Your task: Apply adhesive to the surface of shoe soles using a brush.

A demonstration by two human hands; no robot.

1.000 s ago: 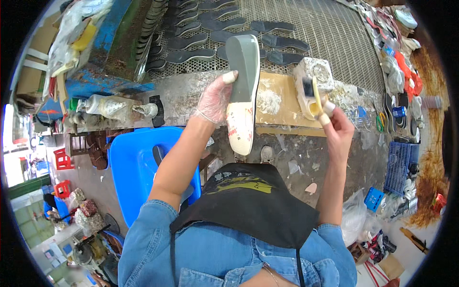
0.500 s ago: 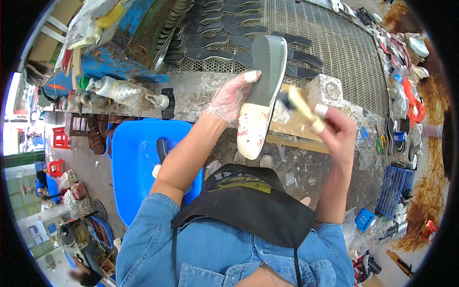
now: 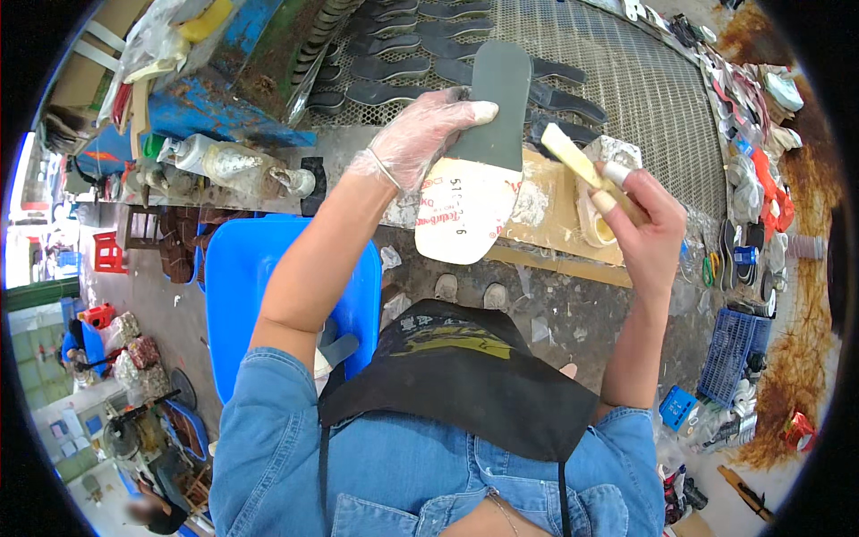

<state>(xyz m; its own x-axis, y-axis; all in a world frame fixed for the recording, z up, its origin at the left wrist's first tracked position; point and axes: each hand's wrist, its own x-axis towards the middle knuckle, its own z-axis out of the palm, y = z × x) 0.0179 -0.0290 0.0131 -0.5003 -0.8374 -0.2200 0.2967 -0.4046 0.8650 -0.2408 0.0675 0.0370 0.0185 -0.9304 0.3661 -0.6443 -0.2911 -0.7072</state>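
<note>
My left hand (image 3: 420,134), in a clear plastic glove with a taped thumb, is closed on an insole (image 3: 501,107). The insole is dark grey at its far part and white with red and black print at its near part. Its flat face is toward me, and it hangs above the bench edge. In the bare fingers of my right hand (image 3: 651,224), some of them taped, is a brush (image 3: 573,156) with pale bristles pointing up and left, apart from the insole. Just behind that hand stands a white, crusted container (image 3: 587,215), partly hidden by it.
Rows of dark soles (image 3: 389,68) lie on a mesh surface (image 3: 644,98) beyond the bench. Cardboard (image 3: 546,201) covers part of the bench. A blue tub (image 3: 234,286) stands at left, near grimy bottles (image 3: 233,172). Scissors (image 3: 711,268) and a blue crate (image 3: 729,358) are at right.
The insole has turned from edge-on to face me and shifted slightly left, in my left hand. My right hand has moved right, and the brush has come away from the insole's edge.
</note>
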